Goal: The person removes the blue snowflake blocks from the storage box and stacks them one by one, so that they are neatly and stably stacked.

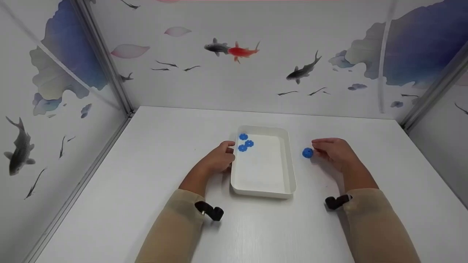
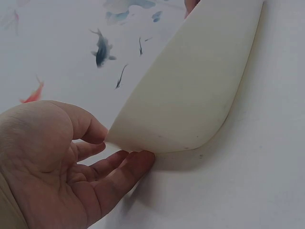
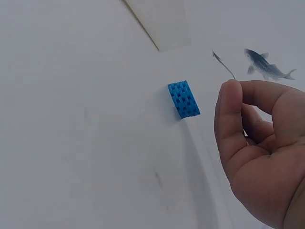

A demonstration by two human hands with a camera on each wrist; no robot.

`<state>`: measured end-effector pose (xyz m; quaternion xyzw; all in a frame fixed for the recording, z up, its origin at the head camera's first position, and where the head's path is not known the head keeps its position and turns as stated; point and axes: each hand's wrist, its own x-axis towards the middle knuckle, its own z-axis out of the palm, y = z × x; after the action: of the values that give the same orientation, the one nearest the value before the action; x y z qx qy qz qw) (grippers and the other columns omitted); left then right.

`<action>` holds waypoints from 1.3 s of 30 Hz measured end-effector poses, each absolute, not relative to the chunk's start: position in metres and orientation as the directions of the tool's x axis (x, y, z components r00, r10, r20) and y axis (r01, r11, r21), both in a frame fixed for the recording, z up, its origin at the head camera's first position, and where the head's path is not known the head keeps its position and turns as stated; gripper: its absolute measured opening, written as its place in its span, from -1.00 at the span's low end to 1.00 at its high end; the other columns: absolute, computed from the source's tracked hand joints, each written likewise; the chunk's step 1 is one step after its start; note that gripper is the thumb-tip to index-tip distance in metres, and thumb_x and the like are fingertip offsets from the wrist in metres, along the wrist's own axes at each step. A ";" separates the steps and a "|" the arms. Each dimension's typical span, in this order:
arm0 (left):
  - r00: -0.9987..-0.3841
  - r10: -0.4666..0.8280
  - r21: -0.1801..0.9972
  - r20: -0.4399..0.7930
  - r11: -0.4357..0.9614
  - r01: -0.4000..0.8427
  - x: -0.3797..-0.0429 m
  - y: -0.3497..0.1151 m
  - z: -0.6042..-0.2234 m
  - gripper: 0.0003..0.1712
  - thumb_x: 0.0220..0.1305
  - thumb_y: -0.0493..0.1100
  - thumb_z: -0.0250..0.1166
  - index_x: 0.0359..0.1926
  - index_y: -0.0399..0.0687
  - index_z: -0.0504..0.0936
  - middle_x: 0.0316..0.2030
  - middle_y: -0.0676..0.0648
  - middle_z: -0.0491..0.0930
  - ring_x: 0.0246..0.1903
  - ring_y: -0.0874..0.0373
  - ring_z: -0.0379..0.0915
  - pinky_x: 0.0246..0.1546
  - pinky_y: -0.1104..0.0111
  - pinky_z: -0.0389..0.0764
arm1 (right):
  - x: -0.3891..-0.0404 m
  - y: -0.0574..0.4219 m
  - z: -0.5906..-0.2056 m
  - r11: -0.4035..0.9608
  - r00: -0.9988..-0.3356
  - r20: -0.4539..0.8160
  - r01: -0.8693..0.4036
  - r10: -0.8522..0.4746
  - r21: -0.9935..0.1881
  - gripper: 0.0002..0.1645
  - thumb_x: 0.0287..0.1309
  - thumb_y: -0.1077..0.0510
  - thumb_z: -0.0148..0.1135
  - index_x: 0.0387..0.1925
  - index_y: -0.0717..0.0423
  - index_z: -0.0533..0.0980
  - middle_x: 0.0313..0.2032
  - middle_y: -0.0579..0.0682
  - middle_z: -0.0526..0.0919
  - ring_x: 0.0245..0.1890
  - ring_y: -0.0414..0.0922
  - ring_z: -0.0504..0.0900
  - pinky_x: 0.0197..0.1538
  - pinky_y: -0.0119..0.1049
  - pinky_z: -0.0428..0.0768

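A shallow white tray (image 1: pixel 261 182) lies on the table. In its far left corner area are three small blue scalloped discs (image 1: pixel 242 148). My left hand (image 1: pixel 221 157) grips the tray's left side. The left wrist view shows the thumb on its rim and fingertips under its edge. To the right of the tray stands a short blue stack (image 1: pixel 307 152) of thin notched pieces, seen side-on in the right wrist view. Beside that stack is my right hand (image 1: pixel 334 151), fingers loosely bent toward the thumb. Nothing shows in its grasp, and a gap separates it from the stack in the right wrist view.
The white table (image 1: pixel 164 146) is bounded by a back wall (image 1: pixel 237 87) and side walls printed with fish and leaves. Metal posts (image 1: pixel 109 65) mark the corners. A small black camera (image 1: pixel 210 210) sits at each sleeve cuff.
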<state>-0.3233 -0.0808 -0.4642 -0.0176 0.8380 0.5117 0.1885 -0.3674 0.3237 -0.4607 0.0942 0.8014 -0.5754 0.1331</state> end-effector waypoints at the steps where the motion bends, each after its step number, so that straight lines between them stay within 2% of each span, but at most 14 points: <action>1: -0.928 0.161 0.850 -0.335 0.476 -0.225 -0.324 -0.081 -0.464 -0.26 0.54 -0.12 0.08 0.67 0.18 0.15 0.51 -0.09 0.38 0.26 0.00 0.52 0.34 0.08 0.59 | -0.367 0.321 -0.459 0.302 -0.951 -0.309 0.291 -0.013 -0.908 -0.36 0.51 -0.07 0.29 0.45 0.17 0.49 0.29 0.13 0.60 -0.03 -0.23 0.70 0.12 -0.46 0.71; 4: -0.928 0.156 0.850 -0.339 0.474 -0.230 -0.324 -0.080 -0.465 -0.26 0.54 -0.13 0.08 0.67 0.20 0.16 0.51 -0.08 0.38 0.26 0.00 0.51 0.34 0.08 0.59 | -0.365 0.313 -0.453 0.252 -0.957 -0.288 0.270 -0.037 -0.929 -0.33 0.48 -0.07 0.33 0.43 0.20 0.48 0.23 0.12 0.66 -0.06 -0.21 0.72 0.11 -0.44 0.72; 8: -0.926 0.153 0.845 -0.344 0.480 -0.234 -0.324 -0.080 -0.465 -0.26 0.54 -0.12 0.08 0.66 0.22 0.16 0.52 -0.07 0.38 0.28 -0.01 0.50 0.36 0.08 0.58 | -0.363 0.302 -0.449 0.222 -0.962 -0.267 0.248 -0.063 -0.943 -0.33 0.41 -0.07 0.40 0.37 0.22 0.53 0.01 -0.03 0.77 -0.08 -0.16 0.73 0.07 -0.43 0.73; 12: -0.928 0.155 0.845 -0.340 0.482 -0.229 -0.323 -0.080 -0.463 -0.27 0.55 -0.12 0.09 0.66 0.21 0.16 0.52 -0.08 0.38 0.27 -0.01 0.51 0.34 0.08 0.59 | -0.361 0.288 -0.445 0.213 -0.963 -0.254 0.230 -0.092 -0.950 -0.43 0.39 -0.05 0.43 0.26 0.20 0.60 -0.14 -0.12 0.80 -0.08 -0.12 0.75 0.04 -0.41 0.74; 19: -0.928 0.168 0.849 -0.332 0.482 -0.217 -0.322 -0.082 -0.461 -0.25 0.54 -0.12 0.09 0.67 0.20 0.15 0.52 -0.08 0.38 0.27 -0.02 0.51 0.35 0.07 0.59 | -0.356 0.260 -0.437 0.138 -0.965 -0.217 0.197 -0.150 -0.971 -0.58 0.43 0.04 0.38 0.18 0.19 0.65 -0.10 -0.06 0.80 -0.13 -0.15 0.75 0.03 -0.39 0.76; 24: -0.931 0.176 0.848 -0.321 0.490 -0.200 -0.323 -0.082 -0.464 -0.26 0.56 -0.12 0.08 0.67 0.16 0.15 0.51 -0.11 0.40 0.26 -0.03 0.52 0.33 0.07 0.60 | -0.352 0.240 -0.428 0.067 -0.963 -0.190 0.180 -0.193 -0.981 -0.74 0.41 0.10 0.40 0.04 0.11 0.72 -0.19 -0.10 0.80 -0.15 -0.14 0.74 0.03 -0.37 0.76; 28: -0.930 0.172 0.845 -0.325 0.494 -0.204 -0.324 -0.082 -0.465 -0.27 0.56 -0.12 0.08 0.66 0.15 0.16 0.50 -0.12 0.40 0.28 -0.03 0.51 0.35 0.06 0.58 | -0.351 0.224 -0.421 0.069 -0.961 -0.171 0.160 -0.219 -0.985 -0.72 0.41 0.09 0.40 0.04 0.13 0.72 -0.21 -0.08 0.77 -0.17 -0.14 0.73 0.03 -0.34 0.77; 34: -0.930 0.170 0.848 -0.327 0.486 -0.209 -0.323 -0.082 -0.465 -0.27 0.56 -0.12 0.08 0.66 0.15 0.16 0.51 -0.12 0.39 0.31 -0.05 0.51 0.42 0.03 0.53 | -0.354 0.199 -0.410 0.088 -0.954 -0.148 0.129 -0.261 -0.988 -0.67 0.46 0.09 0.34 0.11 0.19 0.69 -0.16 -0.03 0.76 -0.17 -0.11 0.73 0.04 -0.34 0.77; 39: -0.924 0.162 0.843 -0.345 0.486 -0.230 -0.323 -0.081 -0.463 -0.28 0.56 -0.11 0.09 0.66 0.21 0.17 0.52 -0.09 0.38 0.31 -0.03 0.51 0.40 0.04 0.55 | -0.363 0.179 -0.402 0.089 -0.950 -0.148 0.128 -0.275 -0.988 -0.65 0.48 0.06 0.33 0.14 0.18 0.69 -0.10 0.03 0.76 -0.15 -0.09 0.74 0.07 -0.33 0.77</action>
<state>-0.3233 -0.0808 -0.4630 -0.0204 0.8400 0.5066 0.1933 -0.3634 0.1790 -0.4021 -0.0508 0.7227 -0.6728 0.1498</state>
